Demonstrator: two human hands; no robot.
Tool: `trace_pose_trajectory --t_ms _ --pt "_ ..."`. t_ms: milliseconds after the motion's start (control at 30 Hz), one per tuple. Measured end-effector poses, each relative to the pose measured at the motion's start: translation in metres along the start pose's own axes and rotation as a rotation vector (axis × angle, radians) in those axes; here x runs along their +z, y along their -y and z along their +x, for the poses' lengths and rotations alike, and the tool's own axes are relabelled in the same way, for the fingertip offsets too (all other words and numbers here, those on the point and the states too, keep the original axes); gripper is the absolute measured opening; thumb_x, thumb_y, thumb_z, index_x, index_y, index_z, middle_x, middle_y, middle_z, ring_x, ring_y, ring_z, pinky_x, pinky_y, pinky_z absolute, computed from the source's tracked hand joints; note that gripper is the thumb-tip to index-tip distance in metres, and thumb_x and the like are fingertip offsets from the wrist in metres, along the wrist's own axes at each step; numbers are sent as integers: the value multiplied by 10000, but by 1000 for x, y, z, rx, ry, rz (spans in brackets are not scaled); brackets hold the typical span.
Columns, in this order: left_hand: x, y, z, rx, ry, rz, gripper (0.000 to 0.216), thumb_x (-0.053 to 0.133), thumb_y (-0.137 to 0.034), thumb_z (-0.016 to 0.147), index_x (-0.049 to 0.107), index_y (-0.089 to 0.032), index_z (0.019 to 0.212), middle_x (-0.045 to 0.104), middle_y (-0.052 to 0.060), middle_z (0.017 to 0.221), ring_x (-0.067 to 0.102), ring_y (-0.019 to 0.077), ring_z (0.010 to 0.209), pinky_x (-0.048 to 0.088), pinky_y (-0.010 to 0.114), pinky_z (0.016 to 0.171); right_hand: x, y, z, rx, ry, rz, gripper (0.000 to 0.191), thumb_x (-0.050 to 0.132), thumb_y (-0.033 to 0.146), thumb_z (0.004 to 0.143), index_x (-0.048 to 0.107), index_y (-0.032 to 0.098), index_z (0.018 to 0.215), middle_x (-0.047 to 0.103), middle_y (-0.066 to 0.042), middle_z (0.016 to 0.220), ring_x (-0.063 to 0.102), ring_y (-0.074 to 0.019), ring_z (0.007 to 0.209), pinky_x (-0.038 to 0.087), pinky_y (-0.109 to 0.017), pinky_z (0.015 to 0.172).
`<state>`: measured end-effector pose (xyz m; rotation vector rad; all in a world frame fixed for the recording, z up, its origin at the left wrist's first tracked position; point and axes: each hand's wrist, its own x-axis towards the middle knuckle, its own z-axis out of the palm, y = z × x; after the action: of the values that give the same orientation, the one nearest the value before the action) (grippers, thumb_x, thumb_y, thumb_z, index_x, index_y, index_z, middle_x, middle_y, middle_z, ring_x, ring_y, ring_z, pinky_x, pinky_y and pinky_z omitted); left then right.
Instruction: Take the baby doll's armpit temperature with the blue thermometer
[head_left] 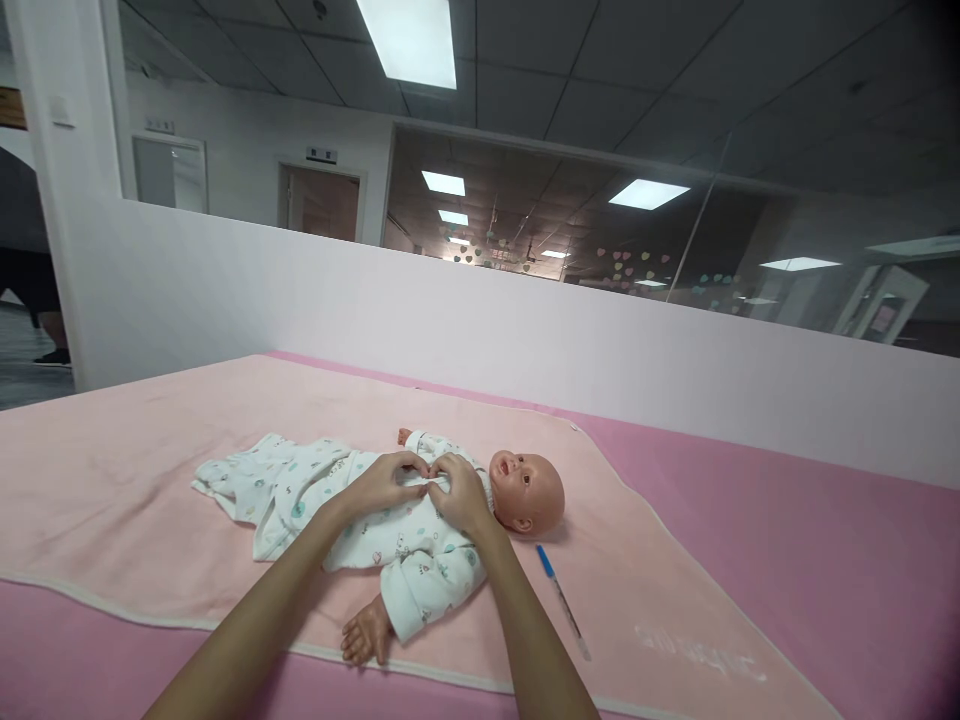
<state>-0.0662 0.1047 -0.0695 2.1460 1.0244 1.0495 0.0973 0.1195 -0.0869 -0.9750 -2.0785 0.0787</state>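
Both arms are showing bare and are converging from the lower edge of the view. The left forearm (pixel 281 585) is slanting up and rightward; the right forearm (pixel 525 620) is slanting up and leftward at the steeper angle. The left hand (pixel 386 482) is curving inward, its fingers arching above, its thumb (pixel 409 493) lying below, and a gap is showing between them. The right hand (pixel 461 495) is facing it, its back turning upward and its fingers bending. The fingertips of both hands are lying close together; whether they are touching each other is not showing clearly.
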Motion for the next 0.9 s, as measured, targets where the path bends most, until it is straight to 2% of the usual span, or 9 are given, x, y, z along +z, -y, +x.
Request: trace_pose_trajectory --t_ms 300,700,900 --pt "3 -1 0 22 -27 65 185 527 -245 688 602 -177 843 615 47 938 546 188 904 415 291 828 3 2 -6 19 -82 -23 88 467 129 700 519 197 721 564 5 753 491 -142 755 369 -247 703" --pt "4 0 2 36 -53 126 151 538 -251 674 648 -185 752 644 42 916 562 187 871 426 281 811 5 1 -6 21 -101 -31 111 449 112 667 514 197 699 551 6 722 489 -137 731 370 -240 679" --pt "4 2 3 11 -36 62 149 542 -208 650 655 -177 741 637 47 950 564 182 890 430 269 817 4 2 -6 25 -97 -29 99 445 125 678 508 198 696 558 0 730 492 -146 737 370 -246 679"
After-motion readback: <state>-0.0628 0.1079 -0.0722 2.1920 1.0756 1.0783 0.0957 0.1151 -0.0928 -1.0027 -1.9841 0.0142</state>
